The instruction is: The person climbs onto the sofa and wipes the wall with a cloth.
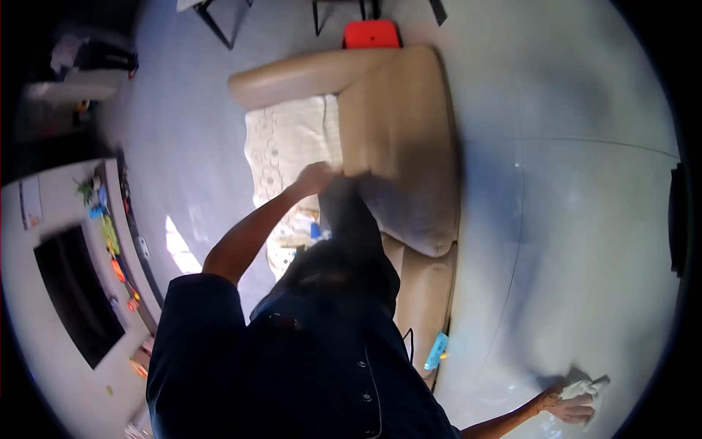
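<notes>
In the head view, the tan leather sofa [398, 124] ran down the middle, and the wearer's dark shirt [300, 366] and dark trousers [351, 219] overlapped its lower part. The left arm, bare below a short sleeve, reached up the view with the elbow slightly bent, over the floor side of the sofa. The left hand [318, 178] was turned inward at the knee of the trousers, above the sofa's seat; its fingertips were hard to make out, so I could not tell whether it was gripping anything.

The right arm stretched low and outward, away from the sofa's back, with only the forearm showing. The right hand [569, 407] grasped a crumpled white cloth [585, 388], its fingers bent over the bunched fabric. Both were against the pale, seamed wall [570, 241] to the right of the sofa, well apart from it, with a dark shadow just beside them.

A cream patterned cover [296, 135] lay over the sofa's seat, and a turquoise object [436, 351] rested at the sofa's lower right edge. Beyond the sofa's top end stood a red seat [371, 34]; well to its left was a black television [79, 295].
</notes>
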Demonstrator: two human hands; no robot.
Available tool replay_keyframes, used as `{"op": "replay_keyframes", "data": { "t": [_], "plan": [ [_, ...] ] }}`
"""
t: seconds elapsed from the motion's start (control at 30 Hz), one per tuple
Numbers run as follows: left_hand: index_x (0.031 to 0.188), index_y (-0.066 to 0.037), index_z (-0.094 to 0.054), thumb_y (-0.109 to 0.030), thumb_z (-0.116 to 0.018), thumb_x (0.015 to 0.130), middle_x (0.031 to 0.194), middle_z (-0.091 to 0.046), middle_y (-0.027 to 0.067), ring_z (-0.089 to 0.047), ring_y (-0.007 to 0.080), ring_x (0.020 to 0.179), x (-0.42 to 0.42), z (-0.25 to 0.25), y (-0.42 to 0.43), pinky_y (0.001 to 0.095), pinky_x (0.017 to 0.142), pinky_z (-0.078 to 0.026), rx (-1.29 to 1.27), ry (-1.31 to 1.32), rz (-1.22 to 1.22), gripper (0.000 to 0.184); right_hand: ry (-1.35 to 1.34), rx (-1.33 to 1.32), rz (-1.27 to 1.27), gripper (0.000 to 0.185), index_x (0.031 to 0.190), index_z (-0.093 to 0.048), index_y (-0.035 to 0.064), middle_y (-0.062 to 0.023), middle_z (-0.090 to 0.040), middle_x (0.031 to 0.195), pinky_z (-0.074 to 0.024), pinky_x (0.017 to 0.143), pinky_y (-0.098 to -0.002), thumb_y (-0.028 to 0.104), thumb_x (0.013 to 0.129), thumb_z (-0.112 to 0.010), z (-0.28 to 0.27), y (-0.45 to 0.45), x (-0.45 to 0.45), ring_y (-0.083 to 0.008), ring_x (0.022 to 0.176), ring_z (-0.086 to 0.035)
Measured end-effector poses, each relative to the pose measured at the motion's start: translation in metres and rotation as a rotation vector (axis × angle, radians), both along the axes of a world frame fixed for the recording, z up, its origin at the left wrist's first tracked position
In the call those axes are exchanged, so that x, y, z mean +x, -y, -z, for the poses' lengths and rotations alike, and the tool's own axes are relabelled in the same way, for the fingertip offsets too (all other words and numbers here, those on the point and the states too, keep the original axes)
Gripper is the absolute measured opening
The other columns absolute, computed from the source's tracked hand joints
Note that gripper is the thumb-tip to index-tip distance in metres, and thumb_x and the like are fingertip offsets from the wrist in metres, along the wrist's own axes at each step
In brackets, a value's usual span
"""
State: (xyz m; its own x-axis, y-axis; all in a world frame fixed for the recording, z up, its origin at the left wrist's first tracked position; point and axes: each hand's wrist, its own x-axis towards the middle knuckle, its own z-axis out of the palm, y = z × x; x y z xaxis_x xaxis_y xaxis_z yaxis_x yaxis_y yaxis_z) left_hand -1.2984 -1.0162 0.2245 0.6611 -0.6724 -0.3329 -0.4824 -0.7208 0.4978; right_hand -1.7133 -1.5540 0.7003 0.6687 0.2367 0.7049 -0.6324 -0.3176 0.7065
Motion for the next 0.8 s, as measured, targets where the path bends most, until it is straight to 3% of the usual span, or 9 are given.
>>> {"op": "replay_keyframes", "data": {
  "t": [0.07,0.13,0.2,0.27,0.43,0.6,0.63,0.73,0.8],
  "plan": [
    [0.087,-0.004,-0.066,-0.022,-0.057,0.091,0.095,-0.064,0.0152,-0.060,0.0353,0.095,0.067,-0.006,0.064,0.0452,0.081,-0.050,-0.360,0.305,0.179,0.021,0.017,-0.061,0.173,0.052,0.122,-0.059,0.0041,-0.0181,-0.056,0.124,-0.0411,0.095,-0.0543,0.048,0.100,-0.042,0.001,-0.016,0.027,-0.0419,0.115,-0.052],
    [0.095,-0.005,-0.066,-0.023,-0.059,0.089,0.099,-0.064,0.0150,-0.061,0.0344,0.094,0.118,-0.074,0.145,0.0449,0.081,-0.051,-0.305,0.180,0.126,0.020,0.058,-0.095,0.382,0.046,0.117,-0.058,0.0020,-0.0183,-0.056,0.117,-0.0430,0.091,-0.0546,0.043,0.098,-0.048,0.008,-0.024,0.046,-0.0419,0.108,-0.055],
    [0.102,-0.005,-0.064,-0.026,-0.059,0.090,0.098,-0.066,0.0159,-0.063,0.0355,0.095,0.157,-0.082,0.216,0.0447,0.081,-0.051,-0.201,0.172,0.314,0.025,0.082,-0.128,0.488,0.043,0.114,-0.058,0.0010,-0.0187,-0.056,0.113,-0.0441,0.089,-0.0549,0.040,0.097,-0.051,0.016,-0.019,0.051,-0.0421,0.103,-0.056],
    [0.105,-0.003,-0.063,-0.027,-0.058,0.091,0.101,-0.068,0.0168,-0.064,0.0367,0.096,0.160,-0.167,0.261,0.0444,0.083,-0.052,-0.429,-0.060,0.089,0.028,0.091,-0.179,0.538,0.041,0.112,-0.058,0.0004,-0.0190,-0.056,0.110,-0.0449,0.087,-0.0553,0.038,0.096,-0.053,0.018,-0.004,0.035,-0.0424,0.100,-0.057],
    [0.107,-0.002,-0.062,-0.021,-0.059,0.092,0.104,-0.067,0.0192,-0.063,0.0385,0.098,0.141,-0.185,0.302,0.0441,0.084,-0.051,-0.606,-0.180,0.239,0.025,0.014,-0.125,0.462,0.050,0.117,-0.057,0.0010,-0.0185,-0.057,0.114,-0.0412,0.096,-0.0595,0.042,0.089,-0.063,0.025,0.009,0.006,-0.0408,0.107,-0.057],
    [0.110,-0.002,-0.062,-0.017,-0.064,0.090,0.107,-0.063,0.0202,-0.061,0.0381,0.100,0.101,-0.195,0.317,0.0428,0.086,-0.049,-0.765,-0.166,0.518,0.025,0.350,0.220,0.138,0.079,0.151,-0.026,-0.0017,-0.0288,-0.023,0.155,-0.0115,0.117,-0.0608,0.046,0.094,-0.054,0.037,-0.011,0.032,-0.0449,0.145,-0.017],
    [0.111,-0.002,-0.062,-0.015,-0.064,0.089,0.108,-0.064,0.0193,-0.061,0.0374,0.102,0.098,-0.210,0.319,0.0417,0.087,-0.049,-0.785,-0.158,0.565,0.026,0.483,0.324,0.055,0.087,0.153,-0.022,0.0011,-0.0272,-0.017,0.158,-0.0108,0.117,-0.0602,0.063,0.095,-0.040,0.039,-0.008,0.036,-0.0449,0.146,-0.014],
    [0.115,-0.001,-0.061,-0.011,-0.062,0.089,0.114,-0.063,0.0188,-0.059,0.0372,0.106,0.095,-0.278,0.331,0.0415,0.091,-0.048,-0.821,-0.140,0.685,0.028,0.545,0.294,0.058,0.099,0.151,-0.028,-0.0002,-0.0261,-0.020,0.157,-0.0105,0.118,-0.0553,0.077,0.091,-0.018,0.028,-0.023,0.064,-0.0442,0.146,-0.015],
    [0.116,0.000,-0.059,-0.010,-0.062,0.089,0.114,-0.063,0.0200,-0.059,0.0386,0.107,0.094,-0.313,0.336,0.0421,0.091,-0.048,-0.881,-0.111,0.746,0.029,0.680,0.334,0.000,0.082,0.149,-0.032,-0.0021,-0.0263,-0.022,0.157,-0.0096,0.119,-0.0540,0.062,0.098,-0.028,0.028,-0.028,0.076,-0.0442,0.146,-0.015]
  ]
}}
